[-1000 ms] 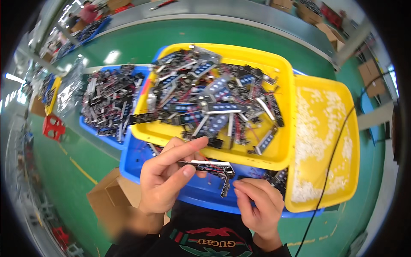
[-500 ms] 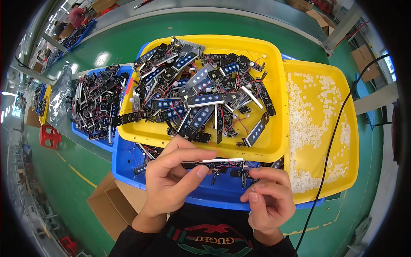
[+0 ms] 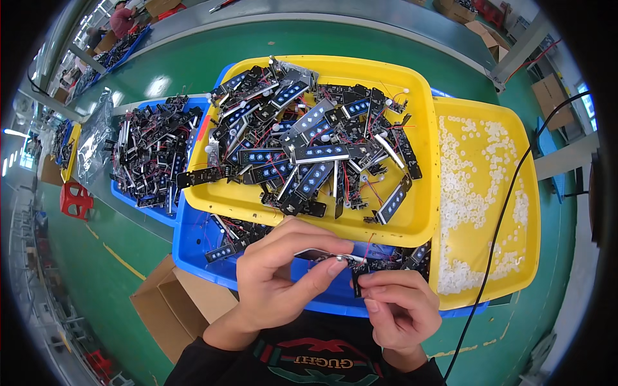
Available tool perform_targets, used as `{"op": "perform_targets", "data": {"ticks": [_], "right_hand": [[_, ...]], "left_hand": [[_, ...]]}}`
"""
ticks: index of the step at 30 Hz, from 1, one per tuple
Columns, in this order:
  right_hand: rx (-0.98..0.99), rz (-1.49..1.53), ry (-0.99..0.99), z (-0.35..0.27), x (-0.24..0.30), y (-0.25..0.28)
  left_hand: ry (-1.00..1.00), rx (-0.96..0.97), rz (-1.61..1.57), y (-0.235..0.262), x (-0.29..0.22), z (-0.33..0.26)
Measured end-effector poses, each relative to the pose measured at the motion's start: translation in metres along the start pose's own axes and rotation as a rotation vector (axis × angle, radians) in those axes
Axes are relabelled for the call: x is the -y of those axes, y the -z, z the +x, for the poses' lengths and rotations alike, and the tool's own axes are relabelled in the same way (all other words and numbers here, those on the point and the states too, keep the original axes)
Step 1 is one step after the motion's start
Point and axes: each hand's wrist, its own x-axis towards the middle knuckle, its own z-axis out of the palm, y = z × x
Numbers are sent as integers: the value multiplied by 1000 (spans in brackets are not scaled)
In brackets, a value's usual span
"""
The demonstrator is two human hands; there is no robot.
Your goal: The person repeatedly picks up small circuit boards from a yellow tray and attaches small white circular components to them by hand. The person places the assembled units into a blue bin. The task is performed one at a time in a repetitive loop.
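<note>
My left hand [image 3: 275, 278] pinches a slim black circuit board [image 3: 310, 254] with a white strip along it, between thumb and fingers, edge-on to the view. From its right end a small black board piece [image 3: 357, 283] hangs down, and my right hand [image 3: 400, 307] has its fingertips closed on that piece. A thin red wire rises beside the right end. Both hands are over the near blue tray [image 3: 299, 302], just in front of the upper yellow tray [image 3: 412, 225]. My fingers partly hide the held board.
Circuit boards with red wires [image 3: 322, 152] are heaped in the upper yellow tray. Small white rings [image 3: 467, 193] lie in the right yellow tray. More boards [image 3: 151, 154] fill a left blue tray. A black cable [image 3: 499, 238] crosses at right. An open cardboard box [image 3: 161, 309] stands lower left.
My left hand has shifted slightly right and tilted the board. My right fingers have closed on the small hanging piece, which they were only beside before. The whole view has shifted a little.
</note>
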Motion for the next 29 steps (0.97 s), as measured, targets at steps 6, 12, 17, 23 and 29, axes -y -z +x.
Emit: {"op": "perform_targets", "data": {"ticks": [6,12,17,23,29], "right_hand": [[-55,-83,-9,0,0,4],[-60,-16,12,4,-1,4],[-18,55,-8,3,0,8],[-91,113,-50,3,-2,9],[-133,223,-122,-2,-3,7]], "left_hand": [[-27,-23,26,-9,2,-2],[-92,45,218,-17,2,-2],[-232,62,310,-25,6,-3],[-162,128,177,-26,5,-2],[-128,101,41,-29,7,-5]]}}
